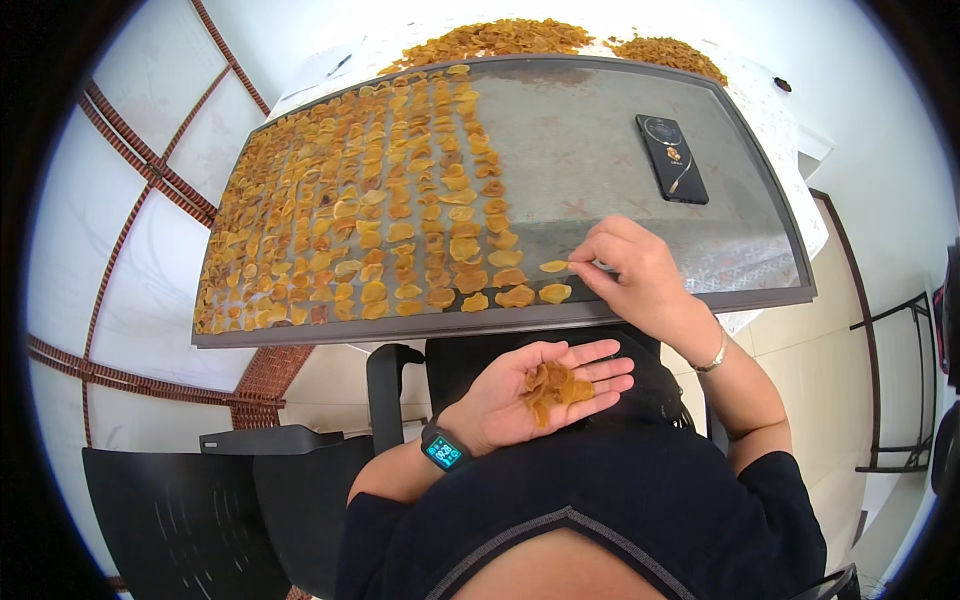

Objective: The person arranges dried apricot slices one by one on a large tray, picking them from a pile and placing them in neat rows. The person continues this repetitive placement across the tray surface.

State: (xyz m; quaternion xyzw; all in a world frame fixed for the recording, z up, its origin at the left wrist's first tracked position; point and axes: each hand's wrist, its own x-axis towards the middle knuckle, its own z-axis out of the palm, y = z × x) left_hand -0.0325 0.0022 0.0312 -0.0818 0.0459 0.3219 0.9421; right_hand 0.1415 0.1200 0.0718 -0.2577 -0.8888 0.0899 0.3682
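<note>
Palm up before my body, my left hand point(517, 405) carries a small heap of dried orange-brown slices point(555, 386) with its fingers spread beneath them. My right hand point(630, 270) pinches one yellow slice point(553, 266) between thumb and fingertips, low over a framed mesh screen point(585, 150). Just below that slice, another single slice point(555, 293) lies near the screen's front edge. Many rows of slices point(360, 210) cover the left half of the screen, running from front to back. Whether the pinched slice touches the mesh I cannot tell.
A dark smartphone point(673, 159) lies on the screen's right part. Behind the frame, a large pile of slices point(495, 37) and a smaller pile point(671, 56) rest on the white tablecloth point(776, 112). A black chair point(187, 517) stands at lower left, beside a rattan-trimmed panel point(150, 225).
</note>
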